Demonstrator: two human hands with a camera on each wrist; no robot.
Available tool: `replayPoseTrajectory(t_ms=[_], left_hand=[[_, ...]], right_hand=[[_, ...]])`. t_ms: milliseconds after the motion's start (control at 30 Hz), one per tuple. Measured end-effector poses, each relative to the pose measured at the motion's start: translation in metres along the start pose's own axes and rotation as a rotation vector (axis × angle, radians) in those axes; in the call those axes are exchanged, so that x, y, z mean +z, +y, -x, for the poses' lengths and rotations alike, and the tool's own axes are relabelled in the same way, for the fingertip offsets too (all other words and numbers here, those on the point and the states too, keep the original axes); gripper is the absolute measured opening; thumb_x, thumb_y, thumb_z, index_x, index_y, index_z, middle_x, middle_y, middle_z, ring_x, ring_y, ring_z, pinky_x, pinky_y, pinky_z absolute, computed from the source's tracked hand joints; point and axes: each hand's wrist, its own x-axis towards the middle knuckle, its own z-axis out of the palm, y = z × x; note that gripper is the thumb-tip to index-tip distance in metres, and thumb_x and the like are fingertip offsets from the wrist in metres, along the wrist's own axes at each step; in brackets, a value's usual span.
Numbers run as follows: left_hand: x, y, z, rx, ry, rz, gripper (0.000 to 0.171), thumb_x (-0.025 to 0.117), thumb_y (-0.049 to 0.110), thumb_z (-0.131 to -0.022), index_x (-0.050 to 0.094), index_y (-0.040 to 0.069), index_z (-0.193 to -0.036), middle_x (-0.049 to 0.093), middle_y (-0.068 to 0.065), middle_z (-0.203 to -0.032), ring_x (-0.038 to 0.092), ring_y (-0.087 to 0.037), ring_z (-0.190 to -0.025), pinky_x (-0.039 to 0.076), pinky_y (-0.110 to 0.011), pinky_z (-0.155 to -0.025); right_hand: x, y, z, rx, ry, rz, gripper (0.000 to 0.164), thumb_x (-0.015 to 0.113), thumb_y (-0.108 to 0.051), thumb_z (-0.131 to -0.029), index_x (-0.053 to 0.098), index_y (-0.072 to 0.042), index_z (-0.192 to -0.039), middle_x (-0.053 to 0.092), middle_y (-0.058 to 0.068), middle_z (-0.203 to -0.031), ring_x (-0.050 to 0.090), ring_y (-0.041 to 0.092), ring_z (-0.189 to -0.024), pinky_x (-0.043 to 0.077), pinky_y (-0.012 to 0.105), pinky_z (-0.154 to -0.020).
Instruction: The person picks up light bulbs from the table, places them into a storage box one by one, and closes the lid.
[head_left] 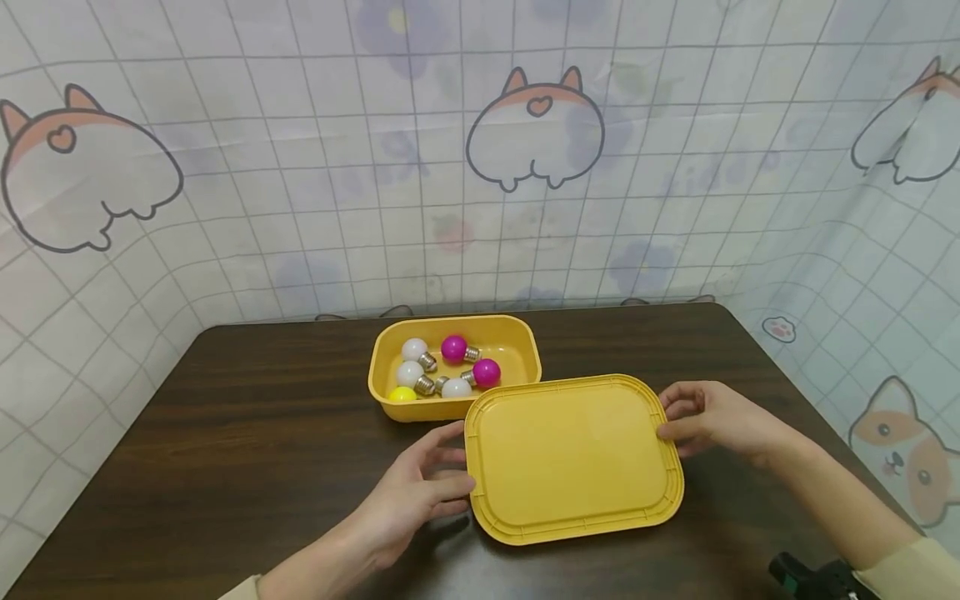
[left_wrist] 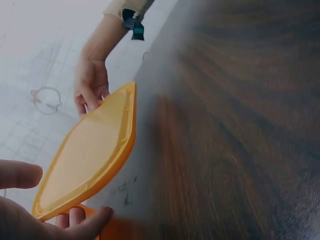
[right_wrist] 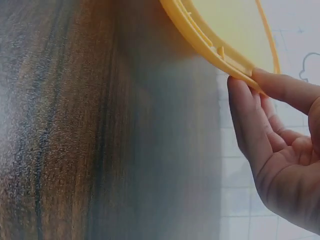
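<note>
A yellow rectangular lid [head_left: 573, 458] with rounded corners is held above the table, its ribbed rim facing up. My left hand [head_left: 416, 487] holds its left edge, fingers beneath and thumb by the rim. In the left wrist view, the fingers [left_wrist: 75, 220] reach under the lid [left_wrist: 92, 150]. On the opposite edge, my right hand [head_left: 720, 419] pinches the rim between thumb and fingers, seen closely in the right wrist view at the lid's edge [right_wrist: 215, 50]. Behind the lid stands a yellow box [head_left: 517, 342], its near right corner partly covered.
Inside the box lie several light bulbs: white bulbs [head_left: 414, 350], magenta bulbs [head_left: 486, 372] and a yellow bulb [head_left: 402, 393]. The dark wooden table [head_left: 247, 433] meets a patterned wall cloth [head_left: 337, 225] behind and at both sides. A dark device [head_left: 810, 577] sits by the right forearm.
</note>
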Motion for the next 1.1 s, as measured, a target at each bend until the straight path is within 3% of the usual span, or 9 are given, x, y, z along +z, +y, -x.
replayPoseTrajectory(t_ms=[200, 467, 700, 933, 1100], left_hand=[[-0.005, 0.001, -0.007, 0.038, 0.045, 0.005, 0.065, 0.068, 0.002, -0.097, 0.04, 0.009, -0.155, 0.049, -0.023, -0.135, 0.065, -0.028, -0.102, 0.061, -0.048, -0.083], [-0.016, 0.005, -0.017, 0.122, 0.081, 0.008, 0.058, 0.071, 0.002, -0.096, 0.045, 0.006, -0.149, 0.056, -0.02, -0.118, 0.069, -0.027, -0.094, 0.063, -0.05, -0.075], [-0.024, 0.009, -0.021, 0.204, 0.072, -0.069, 0.056, 0.07, 0.0, -0.096, 0.046, -0.002, -0.147, 0.053, -0.021, -0.12, 0.069, -0.025, -0.094, 0.063, -0.047, -0.075], [-0.033, 0.02, -0.02, 0.382, 0.079, -0.248, 0.052, 0.069, -0.007, -0.095, 0.052, 0.005, -0.142, 0.053, -0.019, -0.12, 0.067, -0.03, -0.097, 0.064, -0.043, -0.071], [-0.037, 0.028, -0.017, 0.526, 0.097, -0.354, 0.048, 0.07, -0.01, -0.092, 0.057, 0.006, -0.136, 0.056, -0.017, -0.116, 0.066, -0.032, -0.097, 0.064, -0.042, -0.07]], right_hand=[[0.0, -0.003, 0.0, -0.049, -0.006, -0.049, 0.041, 0.073, -0.007, -0.096, 0.056, 0.013, -0.127, 0.073, 0.016, -0.109, 0.073, 0.031, -0.096, 0.062, 0.045, -0.081], [0.001, -0.008, -0.005, -0.101, 0.036, -0.114, 0.049, 0.069, -0.007, -0.099, 0.052, 0.017, -0.138, 0.073, 0.012, -0.117, 0.072, 0.026, -0.104, 0.059, 0.041, -0.089], [0.001, -0.01, -0.008, -0.142, 0.039, -0.123, 0.036, 0.064, -0.008, -0.103, 0.061, 0.011, -0.133, 0.073, 0.007, -0.117, 0.071, 0.024, -0.106, 0.058, 0.037, -0.093], [0.004, -0.016, -0.012, -0.218, 0.026, -0.204, 0.025, 0.056, -0.007, -0.106, 0.072, 0.0, -0.125, 0.073, 0.006, -0.116, 0.071, 0.023, -0.105, 0.058, 0.036, -0.093], [0.005, -0.023, -0.013, -0.217, 0.063, -0.157, 0.024, 0.052, -0.017, -0.11, 0.07, -0.001, -0.114, 0.065, 0.004, -0.094, 0.065, 0.02, -0.086, 0.06, 0.034, -0.08]])
